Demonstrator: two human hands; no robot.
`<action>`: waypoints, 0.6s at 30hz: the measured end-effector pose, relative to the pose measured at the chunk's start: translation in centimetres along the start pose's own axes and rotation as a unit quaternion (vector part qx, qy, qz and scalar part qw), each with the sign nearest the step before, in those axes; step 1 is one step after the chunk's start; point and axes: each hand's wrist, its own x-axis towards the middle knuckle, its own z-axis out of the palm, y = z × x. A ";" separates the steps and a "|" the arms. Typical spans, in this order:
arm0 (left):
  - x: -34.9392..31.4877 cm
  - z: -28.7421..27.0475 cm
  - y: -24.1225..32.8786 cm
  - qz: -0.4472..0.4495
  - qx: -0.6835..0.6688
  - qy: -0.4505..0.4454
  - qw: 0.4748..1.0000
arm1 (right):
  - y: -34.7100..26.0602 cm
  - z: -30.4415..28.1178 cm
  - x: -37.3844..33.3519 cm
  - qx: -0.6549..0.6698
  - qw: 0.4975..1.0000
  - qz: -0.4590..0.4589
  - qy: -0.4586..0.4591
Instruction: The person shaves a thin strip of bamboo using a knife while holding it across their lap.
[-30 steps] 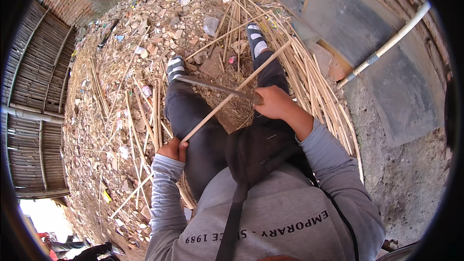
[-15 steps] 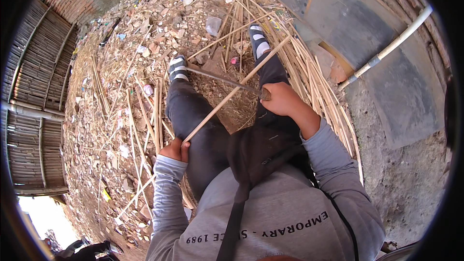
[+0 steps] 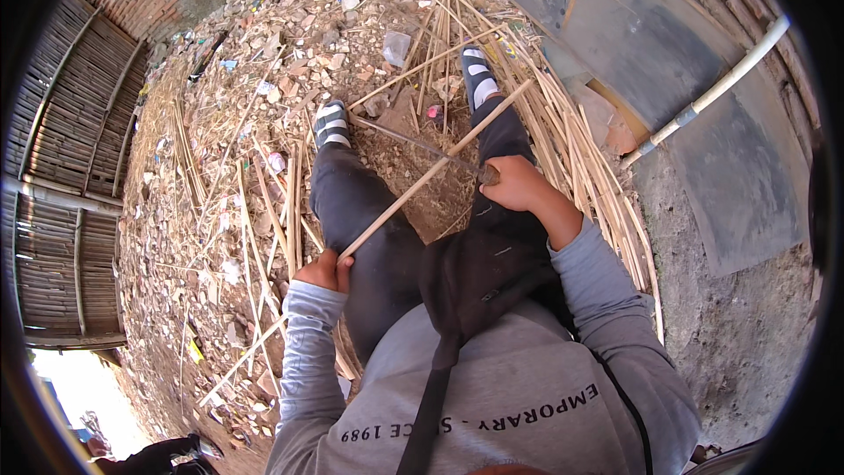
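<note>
My left hand [image 3: 323, 271] is closed around the near end of a long, pale bamboo strip [image 3: 400, 204], beside my left thigh. The strip slants up to the right over my legs, its far end near my right shin. My right hand [image 3: 520, 185], above my right thigh, grips the dark handle of a long-bladed knife [image 3: 413, 142]. Its narrow blade points left toward my left foot and crosses the bamboo strip between my knees. Whether the edge bites into the strip cannot be made out.
Many split bamboo strips [image 3: 587, 154] lie in a pile along my right leg. Loose strips [image 3: 293, 202] lie left of me on rubble-strewn ground [image 3: 189, 237]. Dark flat sheets [image 3: 747, 185] and a pale pole [image 3: 712, 88] are at right; a bamboo wall [image 3: 66, 114] stands left.
The view has shifted slightly. The bamboo strip's far end has come a little nearer to me, and the knife still crosses it. Both hands keep their grip.
</note>
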 end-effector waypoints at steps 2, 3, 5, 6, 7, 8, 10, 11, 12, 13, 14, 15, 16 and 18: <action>0.0 -0.1 0.0 -0.005 0.006 -0.003 1.000 | -0.1 -0.1 -0.1 -0.001 1.000 0.000 -0.005; 0.0 -0.1 -0.1 -0.001 0.003 0.000 1.000 | -0.3 -0.3 -0.3 -0.009 1.000 -0.006 -0.001; 0.0 0.2 -0.2 0.006 0.000 0.002 1.000 | -0.9 -0.4 -0.5 -0.017 1.000 -0.010 0.003; 0.0 0.4 -0.3 0.002 -0.019 0.008 1.000 | -1.5 -0.3 -0.6 -0.005 1.000 -0.023 -0.008; 0.0 0.7 -0.4 -0.003 -0.038 0.014 0.999 | -1.9 -0.4 -0.6 0.007 0.999 -0.036 -0.018; 0.0 0.8 -0.5 -0.002 -0.037 0.013 0.999 | -2.1 -0.5 -0.6 0.009 0.999 -0.036 -0.018; -0.2 1.0 -0.7 -0.009 -0.039 0.019 0.999 | -2.4 -0.7 -0.4 -0.031 0.997 -0.065 -0.012; -0.2 0.9 -0.5 -0.010 -0.039 0.019 0.999 | -2.1 -0.9 -0.1 -0.031 0.997 -0.065 -0.013; -0.1 0.7 -0.3 -0.007 -0.034 0.019 0.999 | -1.6 -1.0 0.1 -0.030 0.998 -0.062 -0.004; -0.2 0.6 -0.2 -0.003 -0.028 0.020 0.999 | -1.0 -1.1 0.3 -0.029 0.998 -0.059 0.005; -0.1 0.6 -0.2 -0.005 -0.030 0.022 0.999 | -0.6 -1.2 0.5 -0.037 0.998 -0.054 0.023; -0.1 0.6 -0.1 -0.002 -0.028 0.019 0.999 | -0.4 -1.1 0.5 -0.040 0.997 -0.055 0.022; -0.1 0.6 -0.1 0.001 -0.025 0.017 1.000 | -0.2 -0.9 0.2 -0.028 0.999 -0.027 0.030; 0.0 0.8 -0.4 -0.001 -0.029 0.012 0.999 | -0.6 -0.9 -0.1 -0.018 0.999 -0.001 0.036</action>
